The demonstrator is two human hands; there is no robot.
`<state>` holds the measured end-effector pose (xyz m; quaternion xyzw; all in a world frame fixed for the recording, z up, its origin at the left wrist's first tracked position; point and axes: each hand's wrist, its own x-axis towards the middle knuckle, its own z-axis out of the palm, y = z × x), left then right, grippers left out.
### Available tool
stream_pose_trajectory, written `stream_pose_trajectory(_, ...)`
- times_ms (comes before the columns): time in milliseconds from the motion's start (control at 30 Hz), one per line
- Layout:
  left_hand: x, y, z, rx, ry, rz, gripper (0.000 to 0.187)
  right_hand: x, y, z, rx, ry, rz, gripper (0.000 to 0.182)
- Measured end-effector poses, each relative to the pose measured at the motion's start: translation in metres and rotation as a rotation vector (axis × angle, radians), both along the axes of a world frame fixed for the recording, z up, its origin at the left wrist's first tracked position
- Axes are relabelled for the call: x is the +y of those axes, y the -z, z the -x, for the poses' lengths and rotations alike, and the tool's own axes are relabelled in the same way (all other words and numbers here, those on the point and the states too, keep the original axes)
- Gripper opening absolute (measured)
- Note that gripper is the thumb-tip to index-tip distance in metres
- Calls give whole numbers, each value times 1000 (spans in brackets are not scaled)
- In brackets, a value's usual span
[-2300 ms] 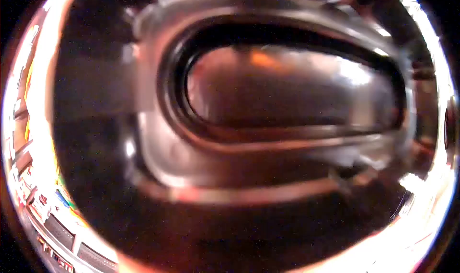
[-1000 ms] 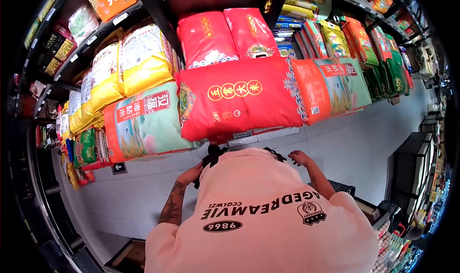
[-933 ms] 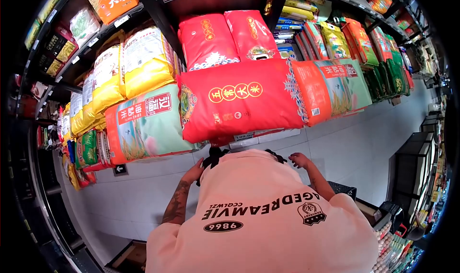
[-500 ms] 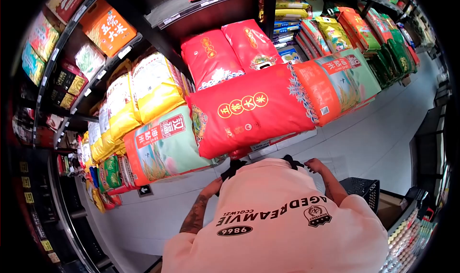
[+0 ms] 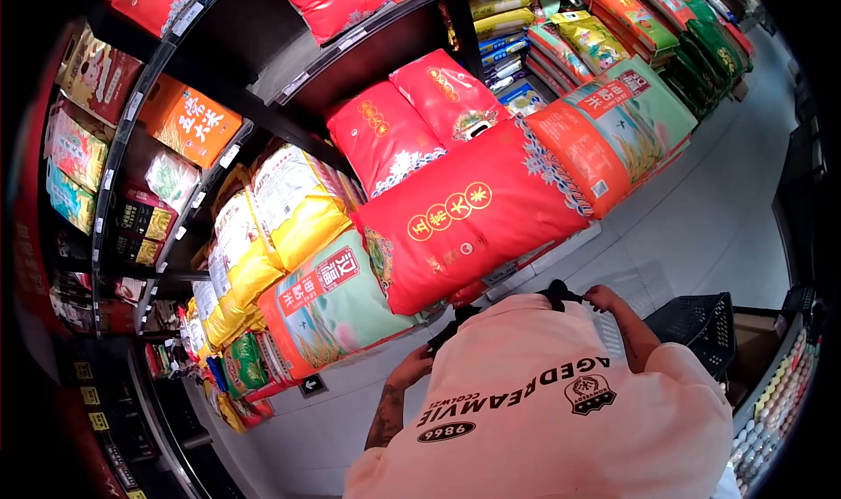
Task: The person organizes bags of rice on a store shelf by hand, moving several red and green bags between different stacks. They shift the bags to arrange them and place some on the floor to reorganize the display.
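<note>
My left hand [image 5: 410,367] hangs at the left side of my pale printed shirt [image 5: 534,394], close to a dark shape, perhaps a shoe. Its fingers are partly hidden. My right hand [image 5: 601,298] is beside a black shape [image 5: 557,292] at the shirt's other side, fingers curled in, with nothing visible in them. In front of both hands lies a big red rice bag [image 5: 473,227] with yellow characters. An orange-and-green rice bag [image 5: 337,302] lies to its left, and a similar orange-and-green bag [image 5: 613,131] to its right. Neither hand touches the bags.
Two red bags [image 5: 385,135] stand behind on the shelf, beside yellow-and-white bags [image 5: 302,197]. Black shelving [image 5: 101,210] curves along the left. A black plastic basket [image 5: 692,324] stands at the right, near trays of eggs [image 5: 771,403]. Pale floor [image 5: 692,236] runs along the aisle.
The view has tilted, and more of the upper left shelves shows. My body and both hands appear farther right in the picture. The bags keep their places on the stack.
</note>
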<state>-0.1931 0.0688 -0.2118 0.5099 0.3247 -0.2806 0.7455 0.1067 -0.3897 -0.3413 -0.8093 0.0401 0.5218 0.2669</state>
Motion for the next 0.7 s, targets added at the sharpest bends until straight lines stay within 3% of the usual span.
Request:
stream_pose_trajectory(67,-5,-11,-10,-152,91,-89,52,0,4,-2,-3,0,0,37)
stream_pose_trajectory(100,1,-1,-12,-180,29,-89,43,12,9,-5,-8,-2,2,37)
stream_pose_trajectory(233,-16,-10,-28,-176,1,-420,28,23,10,-6,-31,19,-28,35)
stream_pose_trajectory(367,-15,38,-21,-140,-99,-555,25,31,14,-12,-30,20,-40,33)
stream_pose_trajectory(467,-24,51,-21,-149,-316,-440,17,31,18,-15,-39,13,-54,30)
stream_pose_trajectory(500,-21,104,-2,-176,-363,-383,12,31,16,-14,-41,12,-58,30)
stream_pose_trajectory(600,-16,127,8,-141,-424,-240,10,32,10,-15,-46,3,-44,30)
stream_pose_trajectory(700,-5,138,3,-191,-129,-464,13,28,6,-14,-63,9,-22,35)
